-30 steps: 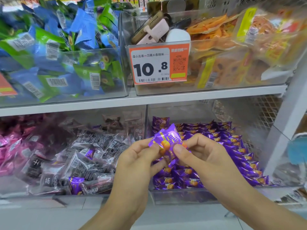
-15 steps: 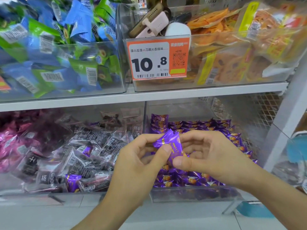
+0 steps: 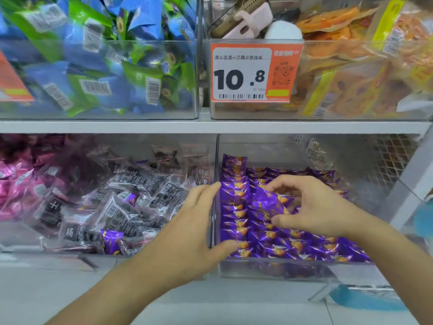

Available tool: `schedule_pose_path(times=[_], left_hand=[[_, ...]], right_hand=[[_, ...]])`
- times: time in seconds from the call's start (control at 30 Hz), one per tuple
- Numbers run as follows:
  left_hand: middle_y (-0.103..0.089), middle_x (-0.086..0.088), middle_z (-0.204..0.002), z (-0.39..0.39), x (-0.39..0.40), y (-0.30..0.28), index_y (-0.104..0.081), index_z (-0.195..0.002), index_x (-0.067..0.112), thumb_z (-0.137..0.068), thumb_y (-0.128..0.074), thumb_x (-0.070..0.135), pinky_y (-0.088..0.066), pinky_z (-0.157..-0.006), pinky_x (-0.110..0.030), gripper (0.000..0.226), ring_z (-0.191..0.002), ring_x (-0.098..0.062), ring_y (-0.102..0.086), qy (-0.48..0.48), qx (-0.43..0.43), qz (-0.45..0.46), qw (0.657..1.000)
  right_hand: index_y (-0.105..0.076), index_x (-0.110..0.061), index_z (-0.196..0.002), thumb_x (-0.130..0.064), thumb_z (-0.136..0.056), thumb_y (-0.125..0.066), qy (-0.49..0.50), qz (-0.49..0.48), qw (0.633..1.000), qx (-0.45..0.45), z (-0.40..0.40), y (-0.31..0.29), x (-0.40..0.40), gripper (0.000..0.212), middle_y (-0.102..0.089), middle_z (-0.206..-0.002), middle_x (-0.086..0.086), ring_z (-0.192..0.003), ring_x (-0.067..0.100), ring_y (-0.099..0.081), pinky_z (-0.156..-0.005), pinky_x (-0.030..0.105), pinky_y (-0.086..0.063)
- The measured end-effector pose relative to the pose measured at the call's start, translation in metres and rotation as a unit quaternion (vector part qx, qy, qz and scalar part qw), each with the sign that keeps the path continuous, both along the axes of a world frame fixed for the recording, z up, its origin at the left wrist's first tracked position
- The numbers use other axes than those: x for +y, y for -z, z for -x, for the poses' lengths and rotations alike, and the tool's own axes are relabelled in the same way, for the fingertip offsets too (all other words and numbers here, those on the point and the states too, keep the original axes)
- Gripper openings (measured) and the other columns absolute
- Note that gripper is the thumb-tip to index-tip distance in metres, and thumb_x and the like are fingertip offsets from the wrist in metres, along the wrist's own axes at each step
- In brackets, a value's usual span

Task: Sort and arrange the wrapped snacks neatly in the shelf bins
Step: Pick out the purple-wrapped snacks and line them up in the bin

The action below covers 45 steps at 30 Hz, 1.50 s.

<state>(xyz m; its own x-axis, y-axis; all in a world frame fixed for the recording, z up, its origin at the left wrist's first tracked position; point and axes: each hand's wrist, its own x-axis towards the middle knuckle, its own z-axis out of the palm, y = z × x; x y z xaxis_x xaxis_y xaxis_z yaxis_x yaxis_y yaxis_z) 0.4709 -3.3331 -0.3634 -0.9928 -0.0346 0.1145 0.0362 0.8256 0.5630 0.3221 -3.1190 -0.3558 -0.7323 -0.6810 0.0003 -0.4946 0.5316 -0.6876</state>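
The right hand [image 3: 311,207] pinches a purple wrapped snack [image 3: 267,200] between curled fingers and thumb, over the rows of purple snacks [image 3: 293,242] in the clear right bin [image 3: 269,268]. The left hand [image 3: 199,231] is spread, fingers straight, at that bin's left wall. Beside it, a bin of dark wrapped snacks [image 3: 131,198] holds a stray purple one [image 3: 112,240]. Above hangs a 10.8 price tag [image 3: 253,71].

The right hand [image 3: 311,207] pinches a purple snack [image 3: 267,200] between thumb and fingers, low over the rows in the clear bin [image 3: 269,268]. The left hand [image 3: 199,231] lies flat and straight-fingered against that bin's left wall, beside the dark-wrapped snacks [image 3: 131,198].
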Motion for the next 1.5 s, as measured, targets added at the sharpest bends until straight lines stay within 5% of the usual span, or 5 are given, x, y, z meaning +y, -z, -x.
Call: schedule_pose_path(times=[0.17,0.43,0.87,1.2,1.5], left_hand=[[0.000,0.045,-0.138,-0.003,-0.010,0.000,0.010,-0.149,0.049,-0.078,-0.071,0.056,-0.028,-0.090,-0.002,0.108,-0.115,0.023,-0.025,0.035,-0.058,0.012,0.998],[0.007,0.042,-0.144,-0.006,-0.010,0.003,0.016,-0.149,0.045,-0.084,-0.066,0.052,-0.014,-0.080,0.015,0.105,-0.105,0.043,-0.009,0.051,-0.078,-0.007,0.996],[0.017,0.036,-0.148,-0.005,-0.010,0.004,0.028,-0.146,0.040,-0.077,-0.073,0.054,-0.026,-0.087,-0.004,0.123,-0.116,0.015,-0.028,0.057,-0.094,0.033,0.993],[0.016,0.033,-0.153,-0.005,-0.016,0.008,0.021,-0.150,0.038,-0.075,-0.073,0.056,-0.012,-0.091,0.005,0.122,-0.126,0.018,-0.015,0.070,-0.064,0.052,0.994],[0.006,0.031,-0.154,-0.003,-0.017,0.013,0.010,-0.154,0.034,-0.074,-0.074,0.056,-0.008,-0.095,0.007,0.118,-0.138,0.010,-0.015,0.058,-0.015,0.049,0.997]], right_hand=[[-0.063,-0.032,-0.118,-0.022,-0.074,-0.082,-0.023,-0.062,0.996,0.066,-0.005,0.019,-0.035,0.049,-0.053,-0.111,-0.015,-0.075,-0.010,-0.058,-0.065,0.008,-0.043],[-0.060,-0.031,-0.122,-0.033,-0.071,-0.084,0.002,-0.112,0.983,0.146,0.000,0.032,-0.057,0.057,-0.059,-0.110,-0.012,-0.100,0.011,-0.052,-0.082,0.026,-0.043],[-0.066,-0.027,-0.106,-0.036,-0.067,-0.087,0.036,-0.031,0.995,0.086,-0.001,0.047,-0.054,0.045,-0.067,-0.102,-0.017,-0.093,0.000,-0.060,-0.077,0.004,-0.041],[-0.065,-0.024,-0.097,-0.044,-0.065,-0.090,0.052,-0.059,0.990,0.115,0.000,0.037,-0.055,0.046,-0.063,-0.084,-0.010,-0.059,0.001,-0.057,-0.047,0.010,-0.042],[-0.057,-0.028,-0.068,-0.035,-0.069,-0.088,0.050,-0.040,0.985,0.163,-0.003,0.041,-0.061,0.031,-0.057,-0.090,-0.006,-0.069,0.010,-0.064,-0.075,0.036,-0.056]])
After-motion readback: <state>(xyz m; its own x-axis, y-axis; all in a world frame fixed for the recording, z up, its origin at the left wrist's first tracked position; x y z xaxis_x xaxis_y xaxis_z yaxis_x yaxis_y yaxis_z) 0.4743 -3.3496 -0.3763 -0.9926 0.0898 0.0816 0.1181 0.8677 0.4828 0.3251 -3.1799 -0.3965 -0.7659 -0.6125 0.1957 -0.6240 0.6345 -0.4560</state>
